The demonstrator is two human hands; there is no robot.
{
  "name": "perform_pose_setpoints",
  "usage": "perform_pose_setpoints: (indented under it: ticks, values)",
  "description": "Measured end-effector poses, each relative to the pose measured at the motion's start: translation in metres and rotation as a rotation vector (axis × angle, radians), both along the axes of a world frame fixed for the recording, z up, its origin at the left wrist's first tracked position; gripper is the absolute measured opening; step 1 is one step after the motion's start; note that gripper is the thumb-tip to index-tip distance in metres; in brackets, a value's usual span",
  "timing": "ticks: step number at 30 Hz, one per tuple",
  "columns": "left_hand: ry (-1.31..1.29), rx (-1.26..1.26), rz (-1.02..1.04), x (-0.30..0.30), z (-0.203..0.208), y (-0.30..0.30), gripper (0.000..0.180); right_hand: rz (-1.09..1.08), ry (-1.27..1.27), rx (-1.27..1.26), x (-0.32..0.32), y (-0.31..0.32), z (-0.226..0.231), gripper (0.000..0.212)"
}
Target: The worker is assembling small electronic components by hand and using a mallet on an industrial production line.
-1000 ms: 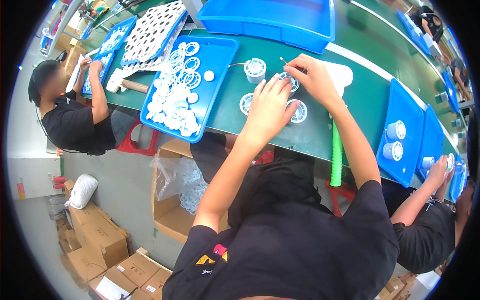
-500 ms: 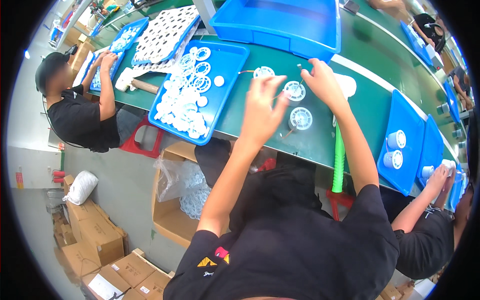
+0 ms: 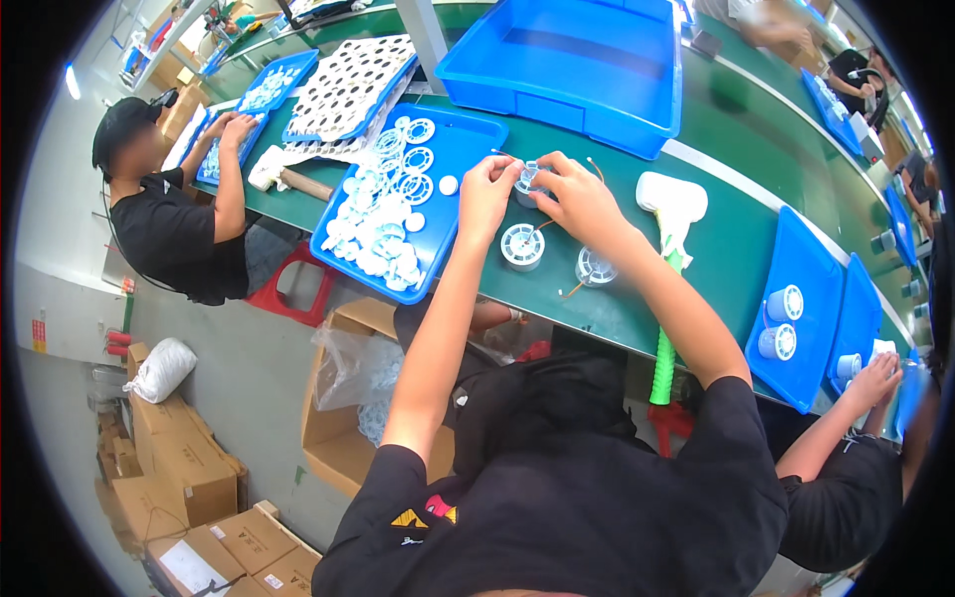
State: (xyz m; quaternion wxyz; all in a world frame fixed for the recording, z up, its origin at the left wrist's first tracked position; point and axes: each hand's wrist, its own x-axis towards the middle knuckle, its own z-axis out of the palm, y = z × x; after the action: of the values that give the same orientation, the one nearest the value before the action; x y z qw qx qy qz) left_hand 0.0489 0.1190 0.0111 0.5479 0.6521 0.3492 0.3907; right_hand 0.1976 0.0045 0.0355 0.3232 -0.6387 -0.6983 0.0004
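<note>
Both my hands are at a white round plastic housing (image 3: 525,197) on the green bench. My left hand (image 3: 485,199) is closed at its left side, fingertips pinched where a thin brown wire (image 3: 500,153) sticks out. From the right, the thumb and fingers of my right hand (image 3: 577,199) are closed round the housing's upper edge and partly hide it. Nearer to me stand two similar parts: a slotted round housing (image 3: 522,247) with a brown wire, and another housing (image 3: 595,267) partly behind my right forearm, its wire lying on the bench.
A blue tray (image 3: 453,269) of white rings and caps lies left. A large blue bin (image 3: 577,119) stands behind. Right are a white-headed mallet (image 3: 672,204) with green handle and a blue tray (image 3: 801,259) with two housings. Co-workers sit on both sides.
Both hands have come together at the far-left housing; my right hand moved left from near the middle one. The left hand went from loosely open to pinching. The view has shifted slightly.
</note>
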Motion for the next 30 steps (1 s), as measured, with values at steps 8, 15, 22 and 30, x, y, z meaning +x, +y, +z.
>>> perform_pose_setpoints:
  ticks: [8, 15, 22, 30]
  values:
    - [-0.023, 0.049, 0.147, 0.02, -0.018, 0.02, 0.024, -0.016, 0.023, -0.01, 0.002, -0.002, -0.003, 0.021]
    - [0.042, -0.106, 0.226, 0.022, -0.023, 0.016, 0.029, 0.013, -0.066, -0.014, 0.016, -0.009, 0.004, 0.018]
    - [0.071, -0.246, 0.016, 0.009, -0.026, 0.015, 0.027, 0.067, -0.018, -0.106, 0.025, -0.015, 0.013, 0.022]
    - [-0.173, -0.244, -0.007, -0.044, -0.015, -0.034, 0.045, 0.078, -0.037, -0.11, 0.011, -0.004, 0.018, 0.025]
